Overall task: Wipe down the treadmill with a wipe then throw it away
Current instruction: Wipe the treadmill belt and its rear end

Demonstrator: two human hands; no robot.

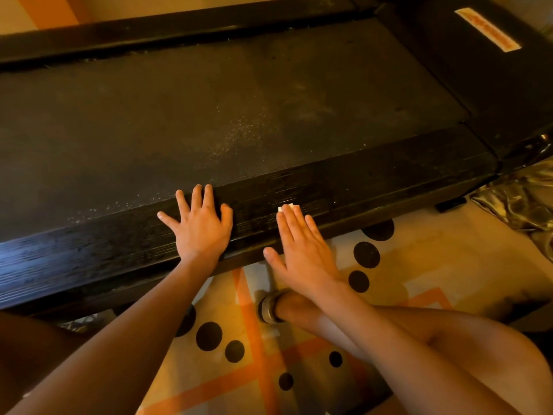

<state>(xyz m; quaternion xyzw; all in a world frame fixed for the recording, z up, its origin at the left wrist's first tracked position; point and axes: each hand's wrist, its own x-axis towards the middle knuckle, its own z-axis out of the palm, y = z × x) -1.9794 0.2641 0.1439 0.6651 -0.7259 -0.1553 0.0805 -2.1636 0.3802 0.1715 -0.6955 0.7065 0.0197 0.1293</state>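
— Both hands lie flat, then?

— Yes, two hands, neither curled round anything. On the left, the left hand [199, 226] is spread wide and palm down on the near side rail [89, 256] of the treadmill [329, 181]. Its fingertips reach the edge of the belt [239, 100], and it holds nothing.

— And the other one?

— Just beside it, the right hand [299, 250] is also palm down, with the fingers straight and close together. It presses one white wipe [288, 207] onto the same rail. Only a small corner of the wipe shows past the fingertips; the rest is under the hand.

— What else can you count?

— Two rails, the near one and the far rail [179, 28], with the one belt between them. Further right, one dark cover [478, 85] closes the belt's end. It carries one orange-and-white label [487, 29], too blurred to read.

— And the surface itself?

— The belt is dull black and speckled with pale dust, thickest near the hands. The near rail is ribbed and has a slight shine.

— What about the room?

— One foot in a strapped sandal [270, 307] stands on a pale rug [434, 250] with orange bands. The rug has eight black dots that I can make out, two of them partly hidden. A crumpled shiny sheet [523, 205] lies at the far right. A pale wall [119, 7] shows at the top left, in warm, dim light.
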